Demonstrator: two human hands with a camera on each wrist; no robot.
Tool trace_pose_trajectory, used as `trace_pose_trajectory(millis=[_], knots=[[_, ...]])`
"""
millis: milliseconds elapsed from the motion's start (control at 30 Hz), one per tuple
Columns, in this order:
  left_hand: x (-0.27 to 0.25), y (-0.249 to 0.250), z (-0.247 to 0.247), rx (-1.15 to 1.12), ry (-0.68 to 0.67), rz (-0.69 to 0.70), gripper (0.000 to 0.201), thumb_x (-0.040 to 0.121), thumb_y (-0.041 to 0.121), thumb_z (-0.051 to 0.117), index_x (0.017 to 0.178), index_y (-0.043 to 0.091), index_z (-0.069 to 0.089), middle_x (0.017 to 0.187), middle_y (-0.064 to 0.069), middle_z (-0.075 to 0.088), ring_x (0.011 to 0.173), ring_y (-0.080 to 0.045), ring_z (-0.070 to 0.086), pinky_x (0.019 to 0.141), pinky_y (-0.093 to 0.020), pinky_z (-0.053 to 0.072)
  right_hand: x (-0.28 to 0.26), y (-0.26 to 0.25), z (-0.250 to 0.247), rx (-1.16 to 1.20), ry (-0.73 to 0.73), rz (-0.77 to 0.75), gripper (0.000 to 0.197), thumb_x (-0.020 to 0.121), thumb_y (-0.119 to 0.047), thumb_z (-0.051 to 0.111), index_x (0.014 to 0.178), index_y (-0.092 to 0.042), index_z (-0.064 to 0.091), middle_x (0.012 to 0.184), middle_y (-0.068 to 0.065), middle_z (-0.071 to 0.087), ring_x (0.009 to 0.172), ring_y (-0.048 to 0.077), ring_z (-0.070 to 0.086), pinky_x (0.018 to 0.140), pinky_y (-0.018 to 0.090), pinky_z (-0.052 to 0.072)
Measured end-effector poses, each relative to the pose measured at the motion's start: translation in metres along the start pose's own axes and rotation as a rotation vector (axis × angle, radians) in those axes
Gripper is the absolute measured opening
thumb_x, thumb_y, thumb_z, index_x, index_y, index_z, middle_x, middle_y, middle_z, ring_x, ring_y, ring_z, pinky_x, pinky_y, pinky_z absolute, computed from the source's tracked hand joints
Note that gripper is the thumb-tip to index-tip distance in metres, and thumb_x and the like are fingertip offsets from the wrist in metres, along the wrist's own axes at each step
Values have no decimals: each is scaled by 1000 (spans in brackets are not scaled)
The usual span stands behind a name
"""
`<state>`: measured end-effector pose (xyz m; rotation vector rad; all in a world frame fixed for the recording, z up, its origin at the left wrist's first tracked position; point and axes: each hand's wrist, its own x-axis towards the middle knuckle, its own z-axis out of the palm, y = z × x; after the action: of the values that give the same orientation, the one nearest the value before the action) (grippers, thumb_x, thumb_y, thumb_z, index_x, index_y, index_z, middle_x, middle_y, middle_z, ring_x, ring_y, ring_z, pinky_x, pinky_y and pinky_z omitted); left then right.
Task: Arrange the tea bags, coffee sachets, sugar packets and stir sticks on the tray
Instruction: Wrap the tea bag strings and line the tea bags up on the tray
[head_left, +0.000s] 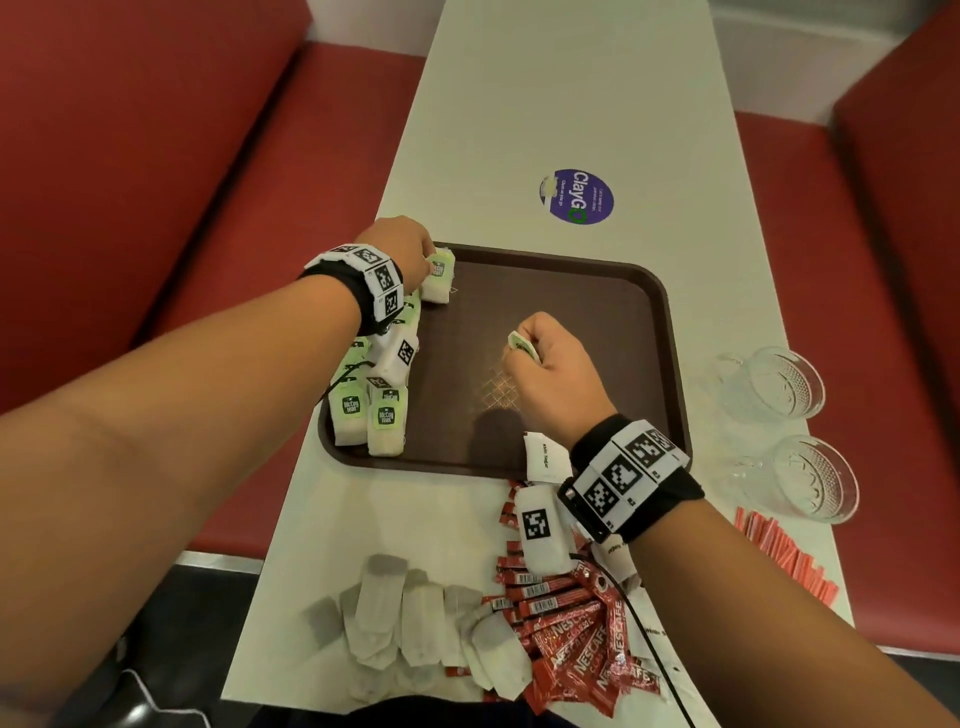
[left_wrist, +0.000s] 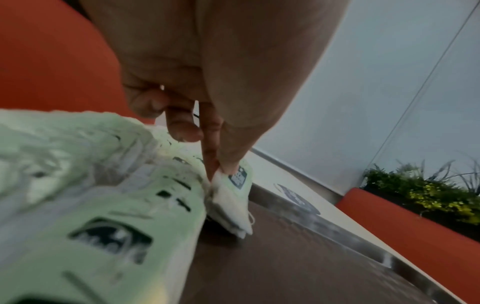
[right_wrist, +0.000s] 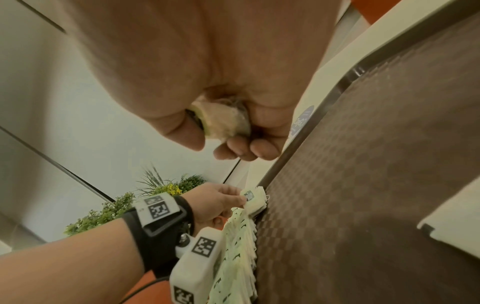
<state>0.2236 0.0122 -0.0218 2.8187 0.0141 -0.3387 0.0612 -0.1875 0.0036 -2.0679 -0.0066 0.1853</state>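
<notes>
A brown tray (head_left: 670, 332) lies on the white table. A row of green-tagged tea bags (head_left: 382, 410) runs along its left side. My left hand (head_left: 410, 249) pinches the farthest tea bag (head_left: 439, 275) of that row (left_wrist: 233, 197) at the tray's far left corner. Over the tray's middle, my right hand (head_left: 545, 353) is curled round another tea bag (head_left: 522, 344), seen squeezed in the fist (right_wrist: 221, 121). Untagged tea bags (head_left: 415, 613), red coffee sachets (head_left: 571, 629), white sugar packets (head_left: 545, 457) and red stir sticks (head_left: 779, 551) lie on the table near me.
Two glass cups (head_left: 779, 384) (head_left: 810, 478) stand right of the tray. A round purple sticker (head_left: 576, 196) is on the table beyond it. Red bench seats (head_left: 260, 156) flank the table on both sides.
</notes>
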Motion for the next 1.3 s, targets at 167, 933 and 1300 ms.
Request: trace_pose_trajectory(millis=[167, 933, 1300], knots=[[10, 0, 8, 98, -2, -22, 24, 88, 23, 66, 111, 15, 68, 111, -7, 69, 101, -30, 64, 85, -39, 54, 0, 7, -1, 10, -4, 33, 6, 91, -14, 56, 91, -8, 55, 78, 10, 63, 64, 17, 55, 59, 26, 50], [-88, 32, -8, -327, -106, 629, 24, 89, 50, 67, 92, 26, 69, 77, 14, 64, 71, 2, 55, 65, -12, 40, 17, 8, 1, 66, 50, 28, 10, 89, -20, 72, 87, -13, 66, 74, 0, 68, 59, 3, 67, 54, 25, 56], [-30, -14, -10, -40, -50, 252, 14, 96, 23, 62, 108, 20, 70, 97, 4, 69, 84, -14, 60, 74, -23, 40, -22, 22, 1, -192, -241, -92, 28, 79, -29, 82, 96, -21, 62, 87, -8, 66, 66, 4, 56, 66, 21, 51]])
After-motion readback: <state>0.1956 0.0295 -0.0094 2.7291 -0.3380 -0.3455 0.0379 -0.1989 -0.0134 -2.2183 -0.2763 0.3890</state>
